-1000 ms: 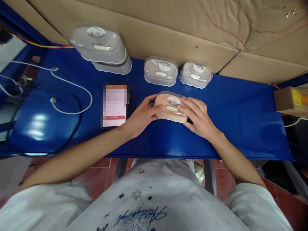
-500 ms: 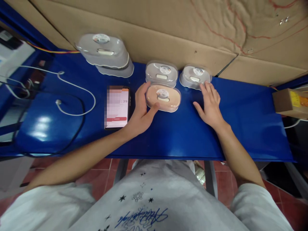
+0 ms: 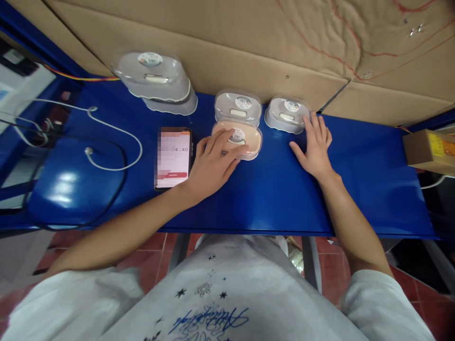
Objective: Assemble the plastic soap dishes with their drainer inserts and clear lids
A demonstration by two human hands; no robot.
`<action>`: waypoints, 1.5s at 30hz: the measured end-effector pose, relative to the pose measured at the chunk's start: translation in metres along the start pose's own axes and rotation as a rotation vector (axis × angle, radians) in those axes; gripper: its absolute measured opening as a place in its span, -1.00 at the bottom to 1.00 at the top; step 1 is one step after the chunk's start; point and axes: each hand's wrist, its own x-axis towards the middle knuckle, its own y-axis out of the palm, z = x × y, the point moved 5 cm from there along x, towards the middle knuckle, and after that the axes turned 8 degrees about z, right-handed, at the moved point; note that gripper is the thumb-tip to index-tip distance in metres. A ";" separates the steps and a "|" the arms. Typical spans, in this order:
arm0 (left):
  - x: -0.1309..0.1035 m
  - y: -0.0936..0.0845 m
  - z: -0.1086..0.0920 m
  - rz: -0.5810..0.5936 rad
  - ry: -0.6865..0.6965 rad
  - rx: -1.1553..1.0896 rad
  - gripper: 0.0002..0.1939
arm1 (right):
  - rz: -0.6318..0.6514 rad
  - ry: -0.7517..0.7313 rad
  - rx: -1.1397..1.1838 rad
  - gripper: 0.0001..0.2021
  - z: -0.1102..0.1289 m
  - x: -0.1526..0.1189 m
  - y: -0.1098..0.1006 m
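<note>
A peach-coloured oval plastic box with a clear lid and a round sticker stands on the blue table. My left hand lies over its left side, fingers stretched across the lid and the thumb along the front; it is open. Behind that box, close against it, is a grey box of the same shape. Further right stands another grey box. My right hand is open, fingers spread, its fingertips at this box's right edge; whether they touch it I cannot tell.
Left of my left hand a phone lies screen up. Stacked grey boxes stand at the back left, beside a white cable. A cardboard wall closes off the table's back, and a small carton sits at the right edge.
My left hand has gone from holding the peach box at its side to lying over its lid, and the box has shifted slightly back and left. My right hand has moved slightly right.
</note>
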 end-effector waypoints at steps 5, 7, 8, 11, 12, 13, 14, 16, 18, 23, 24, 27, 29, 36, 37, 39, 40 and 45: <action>0.006 -0.010 0.004 0.036 -0.080 0.085 -0.52 | -0.054 0.021 0.063 -0.27 -0.002 -0.001 -0.005; 0.008 -0.013 0.004 0.050 -0.105 0.110 -0.51 | -0.098 0.032 0.088 -0.23 -0.002 0.000 -0.007; 0.009 -0.014 0.004 0.052 -0.114 0.116 -0.51 | -0.109 0.033 0.102 -0.17 -0.003 0.000 -0.006; 0.012 -0.015 0.006 0.055 -0.131 0.111 -0.50 | -0.086 0.020 0.150 0.01 -0.010 0.004 0.004; 0.012 -0.015 0.006 0.055 -0.136 0.102 -0.51 | -0.069 0.014 0.166 0.02 -0.013 0.006 0.008; 0.013 -0.016 0.007 0.055 -0.141 0.092 -0.51 | -0.054 0.008 0.180 0.01 -0.015 0.006 0.012; 0.013 -0.016 0.008 0.055 -0.146 0.084 -0.52 | -0.045 0.001 0.190 -0.01 -0.017 0.007 0.014; 0.014 -0.016 0.009 0.060 -0.155 0.075 -0.52 | -0.040 -0.009 0.197 -0.04 -0.019 0.006 0.017; 0.014 -0.016 0.009 0.064 -0.154 0.074 -0.52 | -0.038 -0.003 0.189 -0.05 -0.017 0.004 0.017; 0.014 -0.018 0.011 0.039 -0.156 0.045 -0.53 | -0.087 0.022 0.073 -0.16 0.009 -0.004 0.003; 0.014 -0.017 0.012 0.038 -0.153 0.038 -0.53 | -0.088 0.003 0.046 -0.19 0.018 -0.005 0.000; 0.013 -0.017 0.015 0.045 -0.131 0.034 -0.52 | -0.040 -0.050 0.025 -0.26 0.040 -0.008 -0.007; 0.012 -0.017 0.017 0.043 -0.116 0.022 -0.52 | -0.010 -0.048 0.035 -0.25 0.044 -0.009 -0.008; 0.014 -0.018 0.022 0.031 -0.118 -0.055 -0.53 | -0.027 0.039 0.129 -0.14 0.007 0.000 0.006; 0.015 -0.018 0.023 0.031 -0.123 -0.060 -0.52 | -0.033 0.032 0.151 -0.12 0.003 0.002 0.008; 0.015 -0.018 0.021 0.023 -0.125 -0.070 -0.50 | -0.051 0.015 0.176 -0.11 0.000 0.003 0.008; 0.015 -0.019 0.018 0.011 -0.122 -0.073 -0.49 | -0.064 0.010 0.181 -0.11 0.001 0.003 0.006; -0.001 -0.029 -0.010 -0.098 -0.025 -0.098 -0.49 | -0.129 -0.044 0.251 -0.18 0.022 -0.010 -0.007</action>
